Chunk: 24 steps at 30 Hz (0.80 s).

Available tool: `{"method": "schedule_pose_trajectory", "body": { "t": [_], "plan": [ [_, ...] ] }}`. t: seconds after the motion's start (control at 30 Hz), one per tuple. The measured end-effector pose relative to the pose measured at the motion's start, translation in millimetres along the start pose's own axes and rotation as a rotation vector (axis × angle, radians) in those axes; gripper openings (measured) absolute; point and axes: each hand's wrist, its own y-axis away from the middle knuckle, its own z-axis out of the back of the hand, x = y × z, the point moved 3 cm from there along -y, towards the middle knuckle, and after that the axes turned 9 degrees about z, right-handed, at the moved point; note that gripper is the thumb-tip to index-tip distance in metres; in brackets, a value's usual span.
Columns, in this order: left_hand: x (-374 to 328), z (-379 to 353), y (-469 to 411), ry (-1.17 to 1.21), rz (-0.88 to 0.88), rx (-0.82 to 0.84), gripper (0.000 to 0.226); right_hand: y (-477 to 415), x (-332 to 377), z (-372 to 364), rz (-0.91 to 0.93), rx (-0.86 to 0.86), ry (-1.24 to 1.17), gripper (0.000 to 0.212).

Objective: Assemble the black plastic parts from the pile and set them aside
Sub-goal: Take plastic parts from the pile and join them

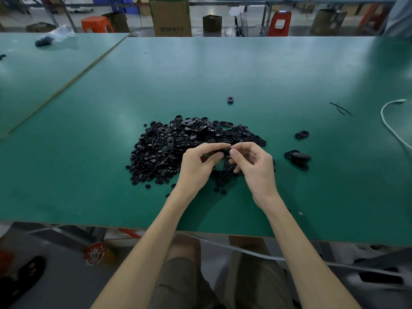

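Observation:
A big pile of black plastic parts (178, 148) lies on the green table (200, 70), with oval shells at the back and small round pieces at the left. Just in front of the pile, my left hand (198, 162) and my right hand (254, 161) meet above the table. Both pinch one black plastic part (225, 151) between fingertips and thumbs; most of it is hidden by the fingers. A small heap of black parts (297, 158) lies to the right of my hands. One more part (302, 134) sits behind that heap, and a single part (230, 99) rests farther back.
A white cord (389, 121) curves along the table's right side, near two thin black strips (340, 108). A clear bag with dark parts (52, 36) lies at the far left. Cardboard boxes (170, 17) and red stools (278, 23) stand beyond the table.

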Motion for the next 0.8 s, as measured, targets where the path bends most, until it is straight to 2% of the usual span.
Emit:
{"method": "schedule_pose_trajectory", "body": {
  "t": [0.8],
  "plan": [
    [3.9, -1.7, 1.3, 0.105, 0.064, 0.039, 0.019, -1.0, -3.1, 2.4, -0.01, -0.009, -0.025, 0.015]
  ]
}}
